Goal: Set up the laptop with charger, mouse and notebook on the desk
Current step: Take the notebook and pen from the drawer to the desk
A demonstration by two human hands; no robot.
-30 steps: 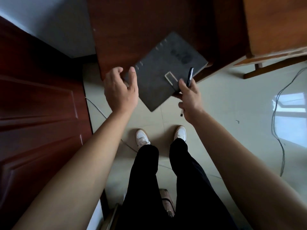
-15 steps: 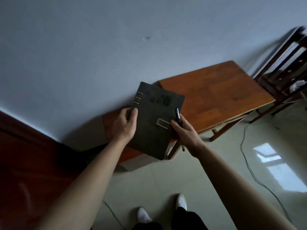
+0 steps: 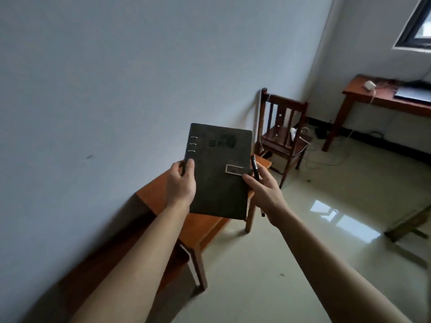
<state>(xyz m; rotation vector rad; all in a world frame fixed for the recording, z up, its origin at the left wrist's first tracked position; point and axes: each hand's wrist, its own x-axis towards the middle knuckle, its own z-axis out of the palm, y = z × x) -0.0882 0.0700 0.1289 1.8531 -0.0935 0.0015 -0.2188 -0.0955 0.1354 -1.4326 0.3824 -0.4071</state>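
The left hand [image 3: 180, 183] keeps its thumb curled over the ring-bound edge of the dark notebook [image 3: 219, 169], and the right hand [image 3: 263, 190] still pinches the clasp edge, a black pen [image 3: 255, 167] caught between its fingers. Since half a second ago the view has lifted off the low table [image 3: 210, 229] beneath them, and the desk [image 3: 382, 102] with the laptop [image 3: 412, 93] now shows far beyond the right fingers, past a chair [image 3: 283, 134]. The notebook looks to be mid-carry toward it.
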